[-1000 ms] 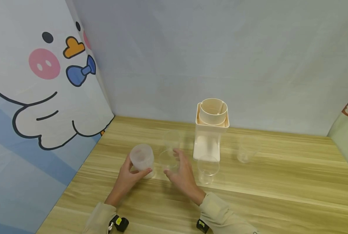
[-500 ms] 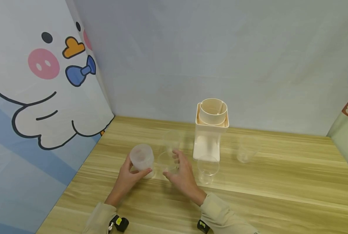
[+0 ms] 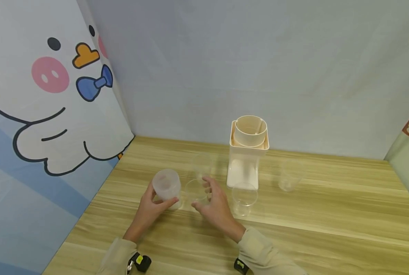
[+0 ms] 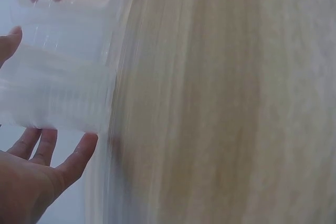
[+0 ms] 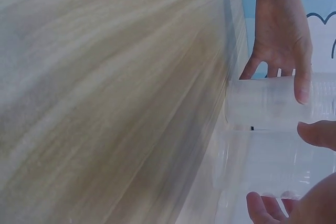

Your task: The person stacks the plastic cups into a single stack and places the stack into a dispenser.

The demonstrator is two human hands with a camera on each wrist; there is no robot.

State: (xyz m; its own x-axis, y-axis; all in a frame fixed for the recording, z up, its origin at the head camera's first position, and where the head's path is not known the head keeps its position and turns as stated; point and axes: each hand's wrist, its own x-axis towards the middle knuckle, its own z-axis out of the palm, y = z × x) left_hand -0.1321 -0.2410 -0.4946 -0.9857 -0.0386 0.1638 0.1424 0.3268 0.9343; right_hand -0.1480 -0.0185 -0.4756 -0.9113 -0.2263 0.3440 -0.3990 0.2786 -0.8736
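In the head view, my left hand [image 3: 151,208] grips a stack of frosted plastic cups [image 3: 166,184], standing upright on the table. Its thumb and fingers lie on opposite sides of the stack. Right beside it, my right hand [image 3: 216,208] holds a clear plastic cup [image 3: 194,188], with the thumb at the near side and the fingers at the far side. In the right wrist view, this clear cup [image 5: 268,158] stands between thumb and fingers, alongside the cup stack [image 5: 268,100]. The left wrist view shows the stack [image 4: 68,95] close above my left fingers [image 4: 79,158].
Behind the held cup stands another clear cup [image 3: 202,162]. One more clear cup [image 3: 244,198] is right of my right hand, and another [image 3: 289,177] stands farther right. A cream dispenser-like stand [image 3: 243,164] with a round top is at the back, near the wall cloth [image 3: 259,57].
My right hand and the clear cup have shifted slightly left, toward the cup stack. My left hand and the stack have stayed in place.
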